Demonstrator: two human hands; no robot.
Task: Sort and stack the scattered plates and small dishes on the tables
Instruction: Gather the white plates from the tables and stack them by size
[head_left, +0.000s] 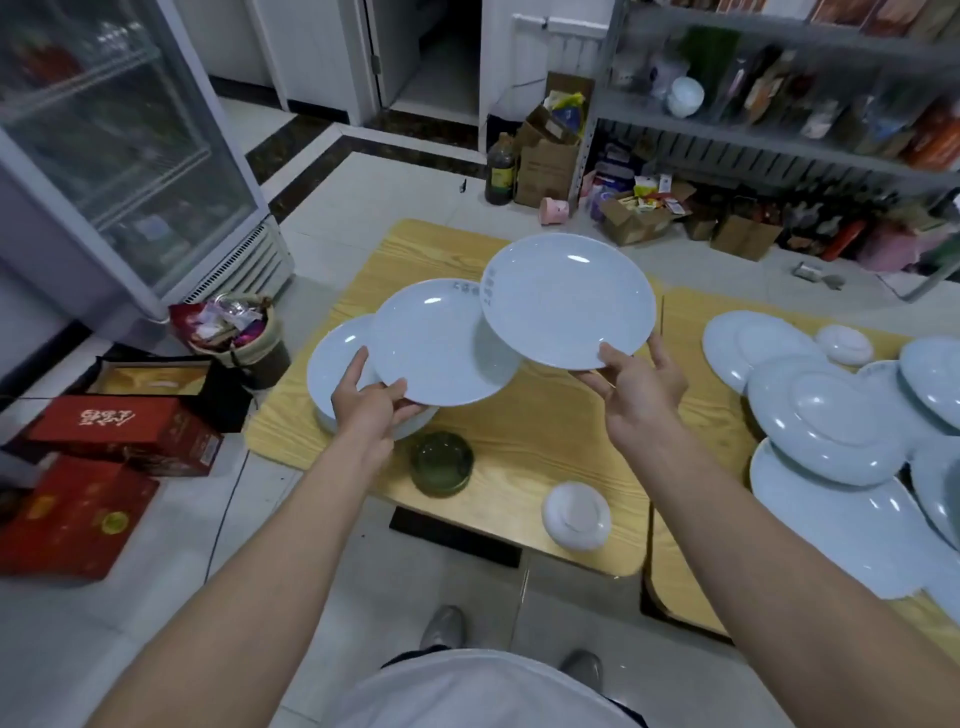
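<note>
My left hand (371, 402) grips the near rim of a pale blue plate (441, 343) held above the left wooden table (545, 426). Under it another pale blue plate (335, 364) rests at the table's left edge. My right hand (639, 384) holds a second raised plate (569, 299) by its near edge, and its rim overlaps the left-hand plate. A small white dish (576, 514) lies upside down near the front edge. On the right table (691, 415), several pale blue plates (831, 421) lie scattered and overlapping, some upside down, with another small white dish (844, 344) behind them.
A green glass ashtray (441, 462) sits on the left table near my left wrist. Red boxes (124, 431) and a full waste bin (236, 332) stand on the floor at left, by a glass-door fridge (119, 156). Shelves (779, 104) and cardboard boxes (550, 161) line the back.
</note>
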